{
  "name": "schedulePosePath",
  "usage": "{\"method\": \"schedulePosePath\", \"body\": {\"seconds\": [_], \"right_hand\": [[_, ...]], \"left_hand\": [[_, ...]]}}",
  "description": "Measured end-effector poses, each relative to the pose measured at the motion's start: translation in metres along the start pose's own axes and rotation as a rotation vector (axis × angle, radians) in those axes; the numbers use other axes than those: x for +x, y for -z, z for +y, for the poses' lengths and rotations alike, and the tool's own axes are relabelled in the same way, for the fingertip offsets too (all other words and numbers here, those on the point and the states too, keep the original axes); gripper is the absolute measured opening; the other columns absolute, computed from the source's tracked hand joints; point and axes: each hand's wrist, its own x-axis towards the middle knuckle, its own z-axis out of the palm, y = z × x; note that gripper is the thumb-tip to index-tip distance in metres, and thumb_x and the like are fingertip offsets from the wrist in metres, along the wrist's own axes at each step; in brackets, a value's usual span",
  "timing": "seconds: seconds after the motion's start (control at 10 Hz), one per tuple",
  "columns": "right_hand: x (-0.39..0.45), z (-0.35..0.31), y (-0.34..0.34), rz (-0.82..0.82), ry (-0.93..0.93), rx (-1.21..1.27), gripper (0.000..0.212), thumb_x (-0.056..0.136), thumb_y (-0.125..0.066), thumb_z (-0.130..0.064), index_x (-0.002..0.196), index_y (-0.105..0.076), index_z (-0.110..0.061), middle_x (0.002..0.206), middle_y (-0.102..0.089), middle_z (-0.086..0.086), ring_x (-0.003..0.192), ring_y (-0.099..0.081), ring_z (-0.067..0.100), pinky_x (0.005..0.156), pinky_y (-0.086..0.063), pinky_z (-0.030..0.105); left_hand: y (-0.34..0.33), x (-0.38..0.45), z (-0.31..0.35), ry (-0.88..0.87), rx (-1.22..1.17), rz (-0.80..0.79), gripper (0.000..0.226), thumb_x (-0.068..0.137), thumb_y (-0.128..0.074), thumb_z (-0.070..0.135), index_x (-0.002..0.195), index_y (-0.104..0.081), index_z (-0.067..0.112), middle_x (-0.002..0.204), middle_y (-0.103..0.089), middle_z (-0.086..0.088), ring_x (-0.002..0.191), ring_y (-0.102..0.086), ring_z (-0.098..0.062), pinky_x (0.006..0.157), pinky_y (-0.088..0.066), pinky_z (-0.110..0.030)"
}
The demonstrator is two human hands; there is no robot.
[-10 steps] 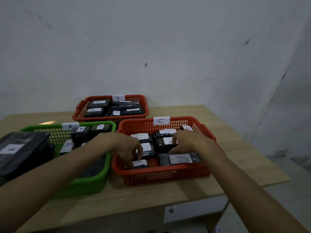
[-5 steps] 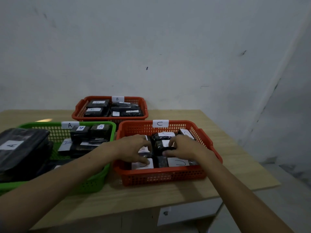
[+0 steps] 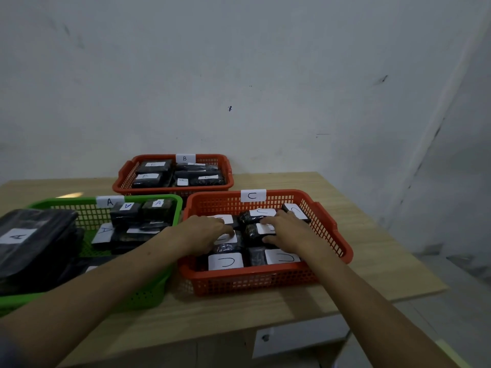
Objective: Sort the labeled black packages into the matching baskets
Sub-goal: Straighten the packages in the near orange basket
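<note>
— Where are the packages right now?

— All the ones I can see sit in baskets. The C packages (image 3: 225, 261) lie flat in the near orange basket marked C (image 3: 329, 229), the B packages (image 3: 151, 176) in the far orange basket (image 3: 125, 176), and the A packages (image 3: 156, 208) in the green basket (image 3: 170, 277) on the left, where a bigger A bag (image 3: 32, 235) rides high on the pile. All three baskets stand on the wooden desk (image 3: 358, 266).

— And the hands?

— Both reach down into the C basket. The left hand (image 3: 204, 235) lies palm down with fingers bent onto a labelled package near the middle. The right hand (image 3: 289, 235) rests over the neighbouring one (image 3: 255, 231), fingers stretched along its label and thumb at its near edge. Whether either actually pinches a package, I cannot tell; the fingertips are partly hidden. Both forearms run in low and nearly straight over the near rim.

— How would these handle?

— I'd judge them light, soft, wrapped in glossy film, so a bit slippery. Best taken across the short sides, thumb against fingers, keeping off the paper label so it doesn't peel.
</note>
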Motion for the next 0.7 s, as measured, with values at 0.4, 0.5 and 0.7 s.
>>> {"method": "schedulePosePath", "body": {"seconds": [0.4, 0.5, 0.7], "right_hand": [[-0.015, -0.009, 0.004, 0.055, -0.001, 0.056, 0.061, 0.091, -0.061, -0.050, 0.143, -0.046, -0.021, 0.142, -0.047, 0.008, 0.131, -0.043, 0.028, 0.096, -0.044, 0.045], [-0.025, -0.022, 0.009, 0.072, 0.006, 0.044, 0.056, 0.091, -0.062, -0.047, 0.137, -0.053, -0.018, 0.137, -0.052, 0.007, 0.126, -0.047, 0.026, 0.094, -0.046, 0.044], [-0.044, -0.045, 0.023, 0.122, 0.025, 0.064, 0.043, 0.093, -0.061, -0.042, 0.126, -0.060, -0.015, 0.127, -0.058, 0.007, 0.117, -0.054, 0.026, 0.084, -0.051, 0.042]], "left_hand": [[0.006, -0.007, -0.007, 0.057, -0.082, 0.004, 0.046, 0.093, -0.059, 0.021, 0.138, -0.050, 0.028, 0.134, -0.054, 0.002, 0.121, -0.052, -0.020, 0.095, -0.049, -0.041], [0.017, -0.019, -0.007, 0.052, -0.113, 0.025, 0.045, 0.093, -0.060, 0.034, 0.136, -0.050, 0.026, 0.128, -0.056, 0.001, 0.114, -0.054, -0.018, 0.093, -0.049, -0.038], [0.038, -0.052, -0.009, 0.110, -0.201, 0.065, 0.066, 0.089, -0.058, 0.056, 0.145, -0.041, 0.026, 0.143, -0.048, 0.001, 0.129, -0.045, -0.018, 0.104, -0.041, -0.034]]}}
